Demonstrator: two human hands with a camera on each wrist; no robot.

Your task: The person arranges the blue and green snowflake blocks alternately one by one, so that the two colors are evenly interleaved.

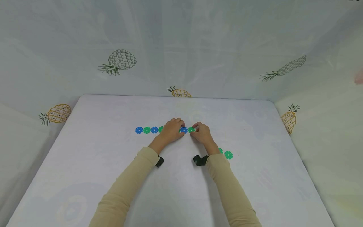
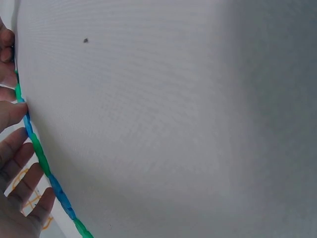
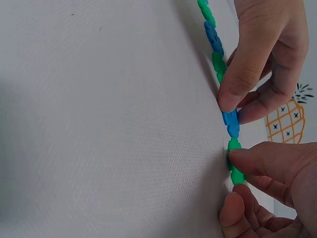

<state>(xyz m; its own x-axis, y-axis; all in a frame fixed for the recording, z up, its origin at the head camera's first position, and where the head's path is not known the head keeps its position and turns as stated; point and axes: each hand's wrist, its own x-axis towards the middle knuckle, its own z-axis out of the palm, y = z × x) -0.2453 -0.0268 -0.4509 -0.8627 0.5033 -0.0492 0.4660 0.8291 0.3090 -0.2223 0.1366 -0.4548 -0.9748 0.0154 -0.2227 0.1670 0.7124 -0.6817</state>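
A straight row of flower-shaped interlocking discs, blue and green by turns, lies across the table; its left end is a blue disc. My left hand reaches over the row and covers part of it. Thumb and fingers pinch a blue disc at the row's right. Just right of that, my right hand pinches a green disc between thumb and finger. In the right wrist view the green disc's edge meets or nearly meets the blue one; I cannot tell whether they interlock.
Two loose green discs lie near the right forearm, one in full view and one partly hidden by the wrist. Black devices sit at both wrists. A pineapple-print curtain stands behind the white table.
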